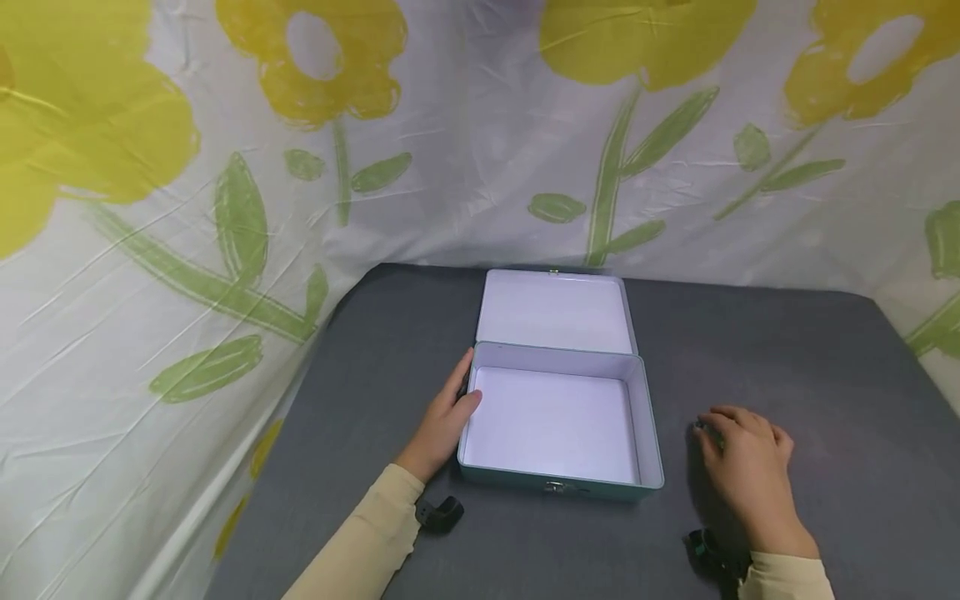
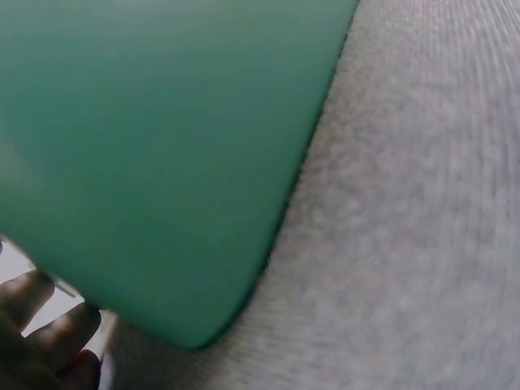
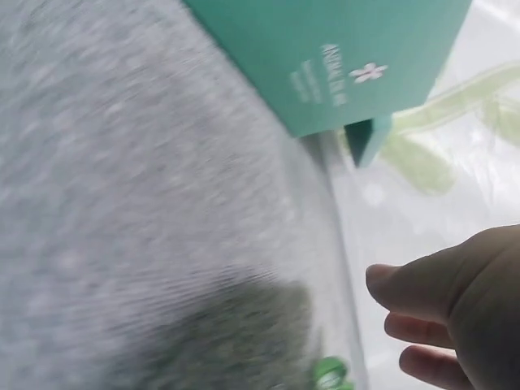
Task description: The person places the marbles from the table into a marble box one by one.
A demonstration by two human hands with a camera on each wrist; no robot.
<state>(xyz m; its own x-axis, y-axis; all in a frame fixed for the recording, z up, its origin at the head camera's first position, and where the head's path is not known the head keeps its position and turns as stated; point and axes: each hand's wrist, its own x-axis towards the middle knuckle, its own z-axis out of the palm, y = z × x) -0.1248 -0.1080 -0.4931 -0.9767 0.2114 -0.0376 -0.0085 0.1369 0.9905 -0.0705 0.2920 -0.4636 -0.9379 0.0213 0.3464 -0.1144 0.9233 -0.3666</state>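
A green hinged tin box [image 1: 555, 425] with a pale inside lies with its lid [image 1: 555, 312] folded back on the table. My left hand [image 1: 442, 421] grips its left wall, thumb over the rim and fingers along the outer side. The left wrist view is mostly filled by the box's green side [image 2: 154, 154], with my fingers [image 2: 61, 333] at its far corner. To the right of the box, my right hand [image 1: 746, 467] is low over the table, thumb and fingers loosely bent and apart. A small green thing [image 3: 331, 374] shows beneath it, partly cut off by the frame.
Dark grey cloth covers the table [image 1: 840, 367]. Behind and to the left hangs a white curtain [image 1: 465, 167] with yellow flowers. A metal clasp [image 1: 558, 487] sits on the box's front. Printing and a small white flower [image 3: 368, 73] mark its right side.
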